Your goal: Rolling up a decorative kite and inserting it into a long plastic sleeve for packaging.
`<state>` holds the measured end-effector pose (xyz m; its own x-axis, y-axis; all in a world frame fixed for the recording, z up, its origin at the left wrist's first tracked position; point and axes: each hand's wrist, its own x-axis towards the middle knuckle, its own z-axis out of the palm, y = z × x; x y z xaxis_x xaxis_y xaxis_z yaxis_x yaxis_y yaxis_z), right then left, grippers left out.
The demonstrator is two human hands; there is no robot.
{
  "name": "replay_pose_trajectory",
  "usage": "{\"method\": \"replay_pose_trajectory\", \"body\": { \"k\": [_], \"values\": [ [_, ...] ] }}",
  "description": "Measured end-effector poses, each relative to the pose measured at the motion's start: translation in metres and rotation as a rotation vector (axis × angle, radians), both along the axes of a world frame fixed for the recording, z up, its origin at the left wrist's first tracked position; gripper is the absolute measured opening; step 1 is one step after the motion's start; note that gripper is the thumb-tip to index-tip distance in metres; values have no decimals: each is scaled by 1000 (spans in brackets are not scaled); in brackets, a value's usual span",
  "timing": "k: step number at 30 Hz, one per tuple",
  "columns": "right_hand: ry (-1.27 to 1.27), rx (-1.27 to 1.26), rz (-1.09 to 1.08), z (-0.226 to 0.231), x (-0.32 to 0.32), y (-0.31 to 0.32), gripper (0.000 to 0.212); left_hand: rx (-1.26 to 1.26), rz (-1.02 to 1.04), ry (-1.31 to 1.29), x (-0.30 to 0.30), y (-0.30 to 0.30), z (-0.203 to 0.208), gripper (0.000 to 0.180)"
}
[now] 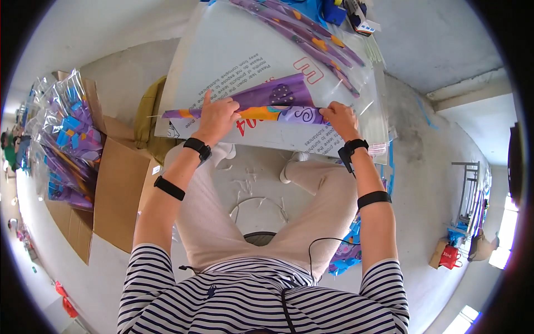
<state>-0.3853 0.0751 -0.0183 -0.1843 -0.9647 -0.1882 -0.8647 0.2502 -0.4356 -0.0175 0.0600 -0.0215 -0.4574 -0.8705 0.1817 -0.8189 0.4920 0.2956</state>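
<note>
A purple printed sheet [275, 92] with orange and white patterns lies across a white lettered board [214, 47] in front of me. Its near edge is rolled into a narrow tube, while the far part spreads out flat as a wedge. My left hand [218, 118] has its fingers curled over the rolled edge, left of the middle. At the right end of the roll, my right hand [342, 119] pinches it between thumb and fingers. A thin pale stick end [152, 116] pokes out on the left; whether it runs through the roll is hidden.
Several slim rolled purple sheets [311, 42] lie at the board's far right under clear plastic. A blue object [334, 12] sits at the far edge. On my left, an open cardboard box [119, 195] holds plastic-wrapped purple and blue bundles [72, 139], beside an olive bag [149, 119].
</note>
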Motion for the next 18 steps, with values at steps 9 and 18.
{"method": "replay_pose_trajectory", "body": {
  "k": [9,18],
  "values": [
    [148,-30,20,-3,12,0,35,32,63,145,8,-1,-6,18],
    [169,-89,41,-9,11,1,34,-5,193,110,-8,-12,-17,14]
  ]
}}
